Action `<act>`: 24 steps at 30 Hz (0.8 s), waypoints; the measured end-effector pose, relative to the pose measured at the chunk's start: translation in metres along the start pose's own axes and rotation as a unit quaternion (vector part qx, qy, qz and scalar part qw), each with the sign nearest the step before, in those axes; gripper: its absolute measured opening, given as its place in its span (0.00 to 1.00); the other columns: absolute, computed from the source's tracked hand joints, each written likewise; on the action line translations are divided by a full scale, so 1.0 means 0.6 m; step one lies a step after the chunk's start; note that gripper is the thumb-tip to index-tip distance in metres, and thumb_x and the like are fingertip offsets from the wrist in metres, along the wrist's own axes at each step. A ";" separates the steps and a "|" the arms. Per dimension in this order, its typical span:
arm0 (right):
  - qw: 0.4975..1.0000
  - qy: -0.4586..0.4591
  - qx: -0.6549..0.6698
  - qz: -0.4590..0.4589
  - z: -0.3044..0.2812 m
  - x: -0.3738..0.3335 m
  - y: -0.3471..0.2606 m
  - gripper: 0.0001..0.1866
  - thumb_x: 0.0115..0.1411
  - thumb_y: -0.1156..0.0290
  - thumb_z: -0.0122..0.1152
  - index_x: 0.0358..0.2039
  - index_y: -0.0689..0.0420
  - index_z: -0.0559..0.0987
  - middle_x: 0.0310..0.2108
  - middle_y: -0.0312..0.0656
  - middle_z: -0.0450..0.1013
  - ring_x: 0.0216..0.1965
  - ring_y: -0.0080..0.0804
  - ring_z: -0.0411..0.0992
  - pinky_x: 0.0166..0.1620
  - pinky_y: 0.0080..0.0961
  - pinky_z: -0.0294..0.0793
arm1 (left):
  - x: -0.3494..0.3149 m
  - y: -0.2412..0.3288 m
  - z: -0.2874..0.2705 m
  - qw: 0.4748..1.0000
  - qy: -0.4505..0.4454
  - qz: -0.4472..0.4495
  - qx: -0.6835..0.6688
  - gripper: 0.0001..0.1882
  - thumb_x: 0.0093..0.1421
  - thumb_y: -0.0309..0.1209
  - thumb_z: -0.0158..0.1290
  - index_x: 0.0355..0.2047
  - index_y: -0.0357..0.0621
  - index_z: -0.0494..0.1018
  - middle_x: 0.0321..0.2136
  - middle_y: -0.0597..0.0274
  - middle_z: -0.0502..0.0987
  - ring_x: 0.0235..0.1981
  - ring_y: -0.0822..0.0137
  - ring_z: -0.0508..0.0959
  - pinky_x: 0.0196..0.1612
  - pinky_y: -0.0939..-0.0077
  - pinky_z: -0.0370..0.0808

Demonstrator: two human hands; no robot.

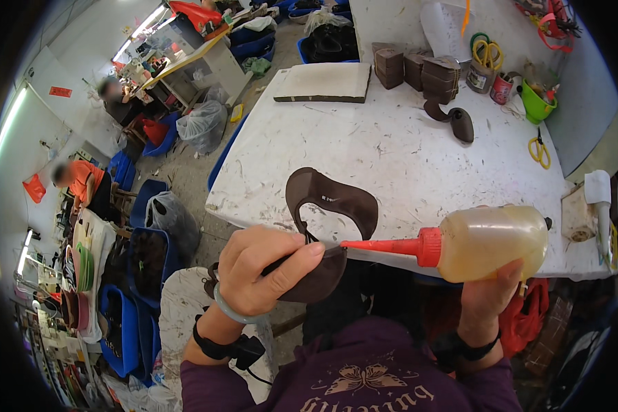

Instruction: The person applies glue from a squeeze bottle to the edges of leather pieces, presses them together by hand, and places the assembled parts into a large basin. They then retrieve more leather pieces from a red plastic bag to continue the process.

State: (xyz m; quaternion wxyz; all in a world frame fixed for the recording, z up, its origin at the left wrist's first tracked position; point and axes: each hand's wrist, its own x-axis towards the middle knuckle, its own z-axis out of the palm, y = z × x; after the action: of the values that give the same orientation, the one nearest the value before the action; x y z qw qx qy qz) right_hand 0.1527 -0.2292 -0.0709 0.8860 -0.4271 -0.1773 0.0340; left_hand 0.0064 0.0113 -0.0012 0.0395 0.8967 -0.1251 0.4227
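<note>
While the left hand (264, 268) pinches a brown piece (316, 280) between thumb and fingers at the near edge of the table (426, 182), the right hand (489, 295) grips a tipped bottle (491, 237), its red nozzle (395, 245) pointing left to the piece's upper edge, though I cannot tell whether the tip touches. Just beyond the left hand is a curved brown band (309, 185); farther back lie a white slab (321, 77) and, on the right, yellow scissors (540, 143).
</note>
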 end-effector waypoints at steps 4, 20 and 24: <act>0.999 -0.044 0.000 0.001 0.008 0.001 -0.005 0.43 0.52 0.47 0.62 0.60 0.57 0.55 0.52 0.41 0.62 0.53 0.43 0.63 0.55 0.42 0.63 | -0.001 -0.001 -0.002 0.999 0.002 0.019 0.026 0.18 0.42 0.25 0.59 0.37 0.50 0.79 0.34 0.67 0.72 0.32 0.68 0.74 0.32 0.77 0.71; 0.999 -0.020 -0.025 0.013 -0.003 -0.005 0.004 0.41 0.55 0.46 0.58 0.60 0.58 0.57 0.52 0.44 0.64 0.53 0.43 0.64 0.56 0.40 0.63 | -0.005 0.003 0.001 1.000 0.016 -0.016 0.008 0.19 0.41 0.24 0.59 0.38 0.49 0.79 0.35 0.66 0.73 0.31 0.67 0.73 0.31 0.76 0.70; 0.999 -0.024 0.021 0.000 -0.021 -0.011 0.015 0.33 0.60 0.51 0.53 0.58 0.59 0.60 0.50 0.43 0.65 0.51 0.38 0.66 0.55 0.37 0.65 | -0.004 0.003 0.006 0.999 0.024 -0.038 -0.014 0.19 0.41 0.23 0.59 0.38 0.48 0.78 0.34 0.64 0.73 0.31 0.65 0.74 0.32 0.75 0.70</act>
State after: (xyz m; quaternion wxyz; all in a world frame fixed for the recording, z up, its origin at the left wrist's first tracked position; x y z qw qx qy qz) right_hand 0.1516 -0.2346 -0.0869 0.8903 -0.4075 -0.1974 0.0481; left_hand 0.0070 0.0092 -0.0053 0.0707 0.8899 -0.0958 0.4403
